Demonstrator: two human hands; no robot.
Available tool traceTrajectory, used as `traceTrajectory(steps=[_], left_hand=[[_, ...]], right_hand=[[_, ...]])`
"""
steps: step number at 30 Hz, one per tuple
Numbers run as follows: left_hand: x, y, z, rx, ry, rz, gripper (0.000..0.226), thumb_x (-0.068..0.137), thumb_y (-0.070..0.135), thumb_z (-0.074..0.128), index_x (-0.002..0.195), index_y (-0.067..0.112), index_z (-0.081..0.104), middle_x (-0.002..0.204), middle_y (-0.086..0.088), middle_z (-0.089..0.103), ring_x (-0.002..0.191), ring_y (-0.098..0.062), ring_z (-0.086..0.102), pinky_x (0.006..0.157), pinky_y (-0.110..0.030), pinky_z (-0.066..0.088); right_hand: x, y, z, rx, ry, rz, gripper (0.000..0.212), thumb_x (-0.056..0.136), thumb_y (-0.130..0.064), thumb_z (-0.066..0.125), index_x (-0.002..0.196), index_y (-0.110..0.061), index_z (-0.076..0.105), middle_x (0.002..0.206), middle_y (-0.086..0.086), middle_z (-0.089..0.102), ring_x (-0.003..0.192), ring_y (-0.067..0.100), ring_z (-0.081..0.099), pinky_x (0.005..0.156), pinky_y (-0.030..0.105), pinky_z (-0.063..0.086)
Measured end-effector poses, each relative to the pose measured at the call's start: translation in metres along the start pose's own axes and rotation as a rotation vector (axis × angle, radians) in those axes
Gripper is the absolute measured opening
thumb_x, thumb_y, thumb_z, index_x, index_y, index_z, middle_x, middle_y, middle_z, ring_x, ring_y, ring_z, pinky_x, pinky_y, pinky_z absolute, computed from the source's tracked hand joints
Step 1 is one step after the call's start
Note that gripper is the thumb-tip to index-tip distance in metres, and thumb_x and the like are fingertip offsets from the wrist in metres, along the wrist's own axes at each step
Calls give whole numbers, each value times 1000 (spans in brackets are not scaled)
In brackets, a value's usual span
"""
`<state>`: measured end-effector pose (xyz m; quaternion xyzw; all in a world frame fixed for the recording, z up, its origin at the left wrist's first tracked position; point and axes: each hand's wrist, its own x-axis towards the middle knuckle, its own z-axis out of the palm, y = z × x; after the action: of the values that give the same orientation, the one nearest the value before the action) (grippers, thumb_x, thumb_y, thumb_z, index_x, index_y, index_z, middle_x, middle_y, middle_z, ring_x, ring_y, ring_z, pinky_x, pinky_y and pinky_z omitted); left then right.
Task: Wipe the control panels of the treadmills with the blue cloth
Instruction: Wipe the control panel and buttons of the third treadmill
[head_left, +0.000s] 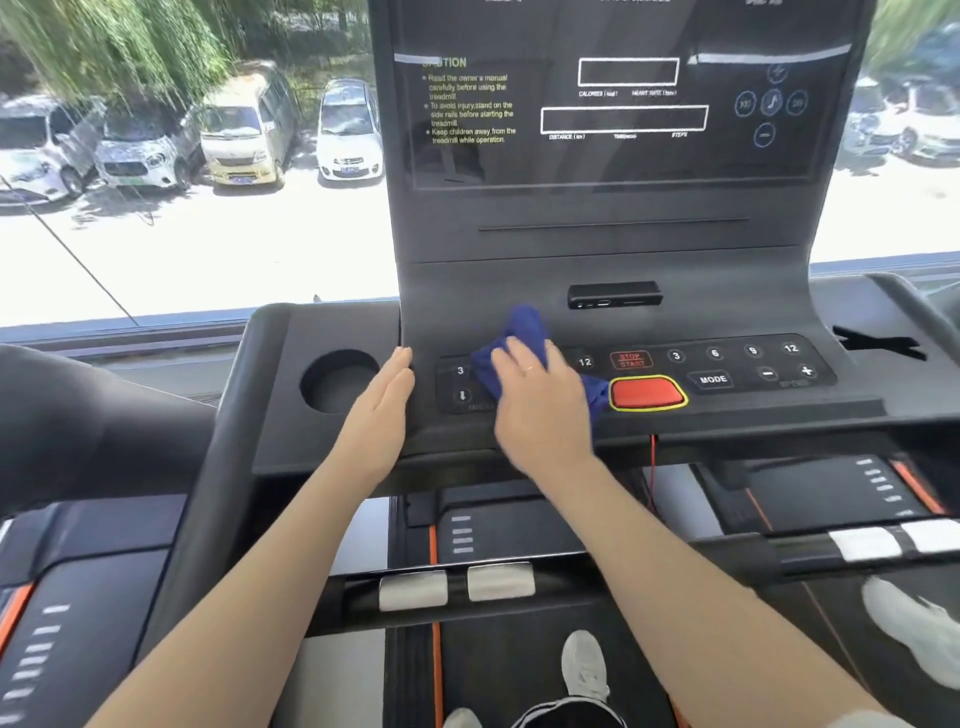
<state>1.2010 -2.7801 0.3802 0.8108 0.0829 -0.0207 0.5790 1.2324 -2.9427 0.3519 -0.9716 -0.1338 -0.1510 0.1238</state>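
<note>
Our right hand (540, 410) presses the blue cloth (519, 338) flat on the control panel's (727, 364) left buttons; our left hand (382, 410) rests open and empty near the panel's left edge.

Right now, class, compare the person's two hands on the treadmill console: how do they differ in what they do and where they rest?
The right hand presses the blue cloth onto the button strip; the left hand holds nothing. The right hand covers several buttons, while the left hand lies on the plain surface between the strip and the cup holder. The right hand wears a ring; none shows on the left hand. Both are bare, palm down, fingers extended.
</note>
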Motion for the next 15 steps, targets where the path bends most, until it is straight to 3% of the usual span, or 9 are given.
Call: traceTrajectory(steps=[2,5,6,7,9,12,15], left_hand=[[1,1,0,-138,11,-39,38,100,26,33,136,22,43,137,11,45,125,-3,39,102,-17,27],[0,4,1,-274,42,-104,25,99,23,36,102,17,61,92,12,66,88,3,58,74,-11,42],[0,5,0,-239,38,-80,27,100,24,35,106,18,60,96,15,66,91,6,57,78,-10,42],[0,3,-1,-184,28,-43,31,100,28,34,119,20,56,113,16,62,105,6,52,90,-12,39],[-1,0,-3,-56,-6,8,41,101,31,30,140,24,38,143,13,38,130,-1,33,110,-21,22],[-3,-5,-4,119,-79,82,45,102,27,23,147,26,22,153,15,17,139,0,14,111,-19,8],[-2,-8,-6,181,-136,129,46,102,26,21,147,29,15,155,15,9,140,2,7,110,-18,4]], right_hand=[[-11,-37,11,78,-25,-163,54,77,-15,29,120,-5,59,130,13,56,119,43,49,93,49,43],[-33,-61,17,133,-38,-346,51,80,-7,41,129,-11,54,139,5,49,128,40,39,94,43,38],[-36,-54,14,103,-33,-393,52,80,-5,46,130,-12,53,140,4,48,129,40,38,92,42,38],[-38,-41,10,58,-11,-409,52,79,-6,48,130,-13,54,140,4,49,128,39,40,91,42,40],[-42,-5,4,-27,53,-327,50,79,-10,43,127,-13,56,136,5,53,122,40,46,91,42,44],[-51,39,-1,-125,122,-55,49,79,-4,47,127,-8,54,135,10,52,120,43,47,96,48,44],[-51,13,3,-86,233,142,48,78,-4,41,123,-5,58,131,12,55,119,47,45,97,49,42]])
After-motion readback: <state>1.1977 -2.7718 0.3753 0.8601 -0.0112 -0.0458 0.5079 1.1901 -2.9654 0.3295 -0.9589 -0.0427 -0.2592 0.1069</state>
